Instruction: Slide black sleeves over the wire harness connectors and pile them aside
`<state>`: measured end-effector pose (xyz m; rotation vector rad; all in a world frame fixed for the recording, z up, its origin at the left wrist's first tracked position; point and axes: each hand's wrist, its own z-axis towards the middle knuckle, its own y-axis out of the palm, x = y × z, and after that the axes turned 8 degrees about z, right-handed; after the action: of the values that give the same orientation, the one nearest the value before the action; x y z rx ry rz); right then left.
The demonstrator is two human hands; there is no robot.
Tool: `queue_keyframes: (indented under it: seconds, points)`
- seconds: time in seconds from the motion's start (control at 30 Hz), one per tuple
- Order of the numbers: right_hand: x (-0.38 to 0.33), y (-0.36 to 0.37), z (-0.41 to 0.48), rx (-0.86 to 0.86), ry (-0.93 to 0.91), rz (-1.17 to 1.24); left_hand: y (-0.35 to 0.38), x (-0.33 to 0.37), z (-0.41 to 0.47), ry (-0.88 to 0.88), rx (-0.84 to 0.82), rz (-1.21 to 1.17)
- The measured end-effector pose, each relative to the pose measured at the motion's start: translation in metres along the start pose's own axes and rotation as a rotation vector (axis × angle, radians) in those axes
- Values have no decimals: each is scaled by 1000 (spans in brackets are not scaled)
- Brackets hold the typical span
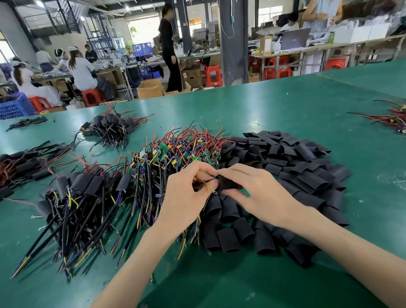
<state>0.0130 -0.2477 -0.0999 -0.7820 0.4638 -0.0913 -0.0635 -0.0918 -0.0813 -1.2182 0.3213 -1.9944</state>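
Head view, looking down at the green-topped bench [289, 95]. Pinching a thin wire harness of purple and yellow leads [209, 180] in the left hand [187, 191], fingers curled round it, thumb on top. Gripping a short flattened black sleeve of soft tubing [230, 185] in the right hand [257, 193], between thumb and curled fingers. Meeting grip to grip above the near-left edge of the heap of loose black sleeves [294, 166]. Touching the sleeve mouth with the harness end, or just inside it; cannot tell which behind the fingers. Lying roughly left to right as held, so pushing the sleeve leftward along the leads looks like the move in hand. Well off to the left, past the heap of bare harnesses with small green circuit boards [173, 156], to the pile of sleeved harnesses [79, 191]. Nearer to it with the left hand, so probably best to set the piece down from that side.
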Motion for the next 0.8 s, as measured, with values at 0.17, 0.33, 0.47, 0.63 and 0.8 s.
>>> queue_keyframes:
  seconds: [0.17,0.33,0.47,0.63,0.8]
  points:
    - [2,-4,1,62,26,-97,-19,3,6,72,167,93]
    - [13,-14,3,175,209,-192,-78,-23,27,-7,593,241]
    - [20,-11,1,115,303,-249,-106,-70,27,-308,559,608]
    - [24,-7,-1,25,356,-243,-104,-105,20,-527,233,845]
    - [28,-7,-3,-7,405,-229,-101,-123,15,-569,124,1032]
